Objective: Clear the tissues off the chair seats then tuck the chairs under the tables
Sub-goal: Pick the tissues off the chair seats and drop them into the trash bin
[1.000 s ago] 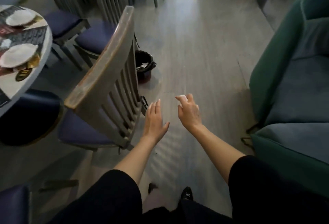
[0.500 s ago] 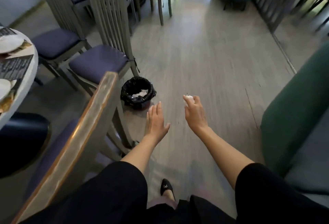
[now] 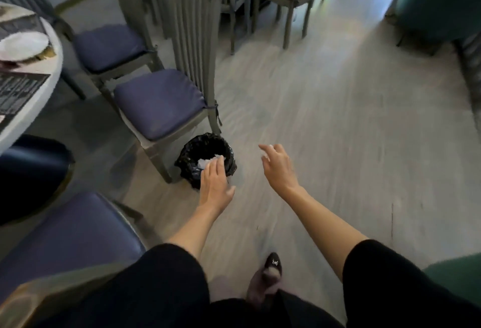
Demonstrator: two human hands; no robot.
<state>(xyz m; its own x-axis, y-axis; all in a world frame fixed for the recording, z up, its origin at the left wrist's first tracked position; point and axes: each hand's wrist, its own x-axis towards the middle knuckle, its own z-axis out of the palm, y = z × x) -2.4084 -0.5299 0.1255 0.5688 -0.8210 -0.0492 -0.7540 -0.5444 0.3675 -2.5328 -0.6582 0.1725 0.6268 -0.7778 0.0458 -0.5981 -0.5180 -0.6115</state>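
One small white tissue (image 3: pixel 270 147), crumpled wad, centre of frame, pinched at fingertips of right hand (image 3: pixel 279 169); blurred, mostly hidden. Judged featherlight, soft, crushable, not fragile; gentle fingertip pinch anywhere on wad suffices. Right arm stretched forward, grip curled on wad, right of black-lined bin (image 3: pixel 186 163) on floor. Left hand (image 3: pixel 216 187) palm down over bin's near rim, grip flat, fingers together, empty. Discarded tissues (image 3: pixel 205 163) inside bin.

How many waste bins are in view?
1. The small round bin with black plastic liner stands beside the grey wooden chair with blue cushion, partly behind the left hand. Others may be hidden.
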